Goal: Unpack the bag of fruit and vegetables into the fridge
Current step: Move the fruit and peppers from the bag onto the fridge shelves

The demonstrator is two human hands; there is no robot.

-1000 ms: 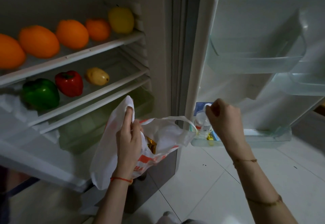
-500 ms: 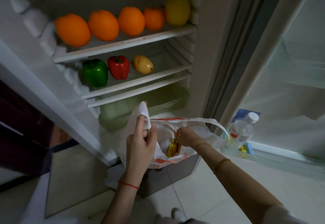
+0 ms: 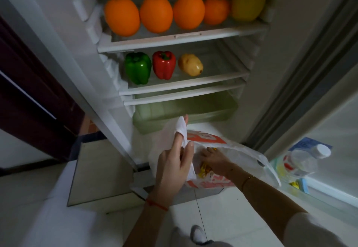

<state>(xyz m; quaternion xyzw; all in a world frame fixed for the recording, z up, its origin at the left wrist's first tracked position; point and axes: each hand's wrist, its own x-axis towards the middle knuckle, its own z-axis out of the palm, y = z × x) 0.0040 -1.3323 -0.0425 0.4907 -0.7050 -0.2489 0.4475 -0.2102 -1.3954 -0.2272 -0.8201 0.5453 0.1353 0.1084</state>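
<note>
Bag handle pinched by left hand, right hand inside, apparently gripping something yellow, water bottle beside.

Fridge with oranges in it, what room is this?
Probably a home kitchen: an open fridge with oranges and peppers on its shelves, a water bottle in the door, a tiled floor.

Head view, down into fridge
</note>
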